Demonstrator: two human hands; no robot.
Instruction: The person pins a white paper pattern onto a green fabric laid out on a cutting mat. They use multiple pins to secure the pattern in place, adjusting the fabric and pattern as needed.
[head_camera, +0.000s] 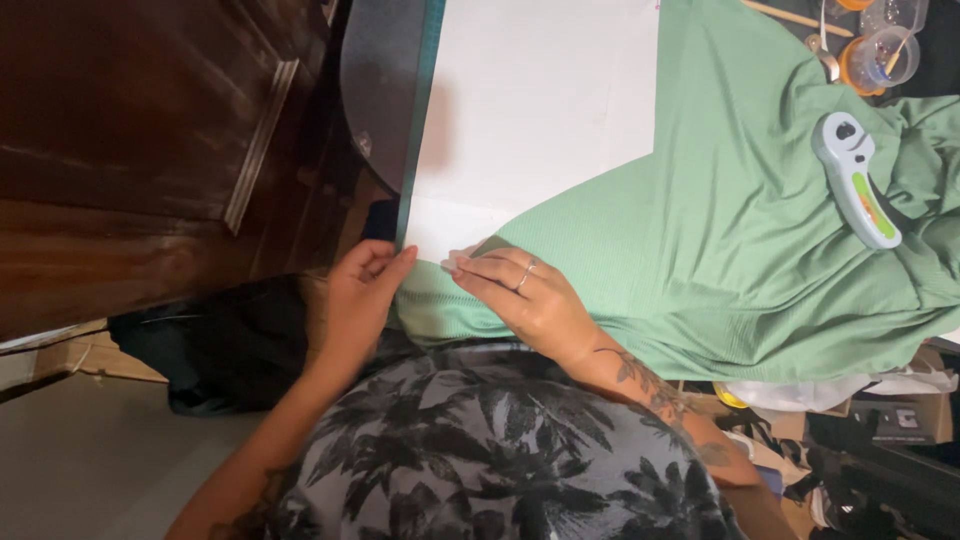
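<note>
left hand (362, 290): at the table's near edge, fingers together and bent, gripping the hem of the fabric (720, 220) where it hangs over the edge. Thumb hidden behind the fingers.
right hand (520, 295): lying on the fabric near its corner, palm down, fingers nearly straight and close together, tips pressing the cloth. A ring shows on one finger. Not wrapped around anything; it pins the fabric flat.
hands: close, fingertips just apart, both at the same corner.
fabric: green ribbed knit, spread over the right part of the table, bunched into folds at the far right, one edge draped off toward the person.
mat (530, 110): white sheet under the fabric, bare on the left, with a teal edge along its left side.
cutter (855, 178): rotary type, grey-white with green handle, lying on the fabric, well apart from both hands.
cups (880, 55): clear plastic, orange rims, far corner beyond the fabric.
door (140, 150): dark wood, left of the table.
</note>
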